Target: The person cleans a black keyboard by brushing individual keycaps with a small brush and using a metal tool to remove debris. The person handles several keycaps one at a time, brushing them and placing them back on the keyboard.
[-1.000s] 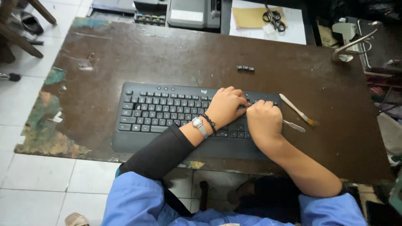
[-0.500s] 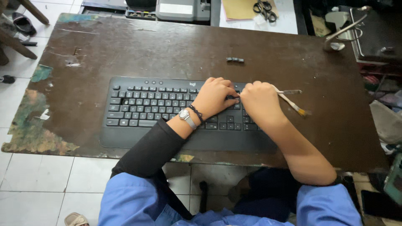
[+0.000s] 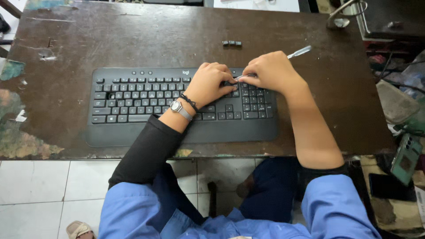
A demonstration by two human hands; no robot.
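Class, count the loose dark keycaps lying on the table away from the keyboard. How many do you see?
3. The loose keycaps lie side by side in a short row on the brown table, just beyond the keyboard. Others may be hidden under the hands.

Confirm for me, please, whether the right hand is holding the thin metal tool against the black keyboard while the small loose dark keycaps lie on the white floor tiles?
Not quite: in the head view the small loose dark keycaps lie on the worn brown table, beyond the black keyboard, not on the floor tiles. The right hand does hold the thin metal tool against the keyboard, with the left hand beside it.
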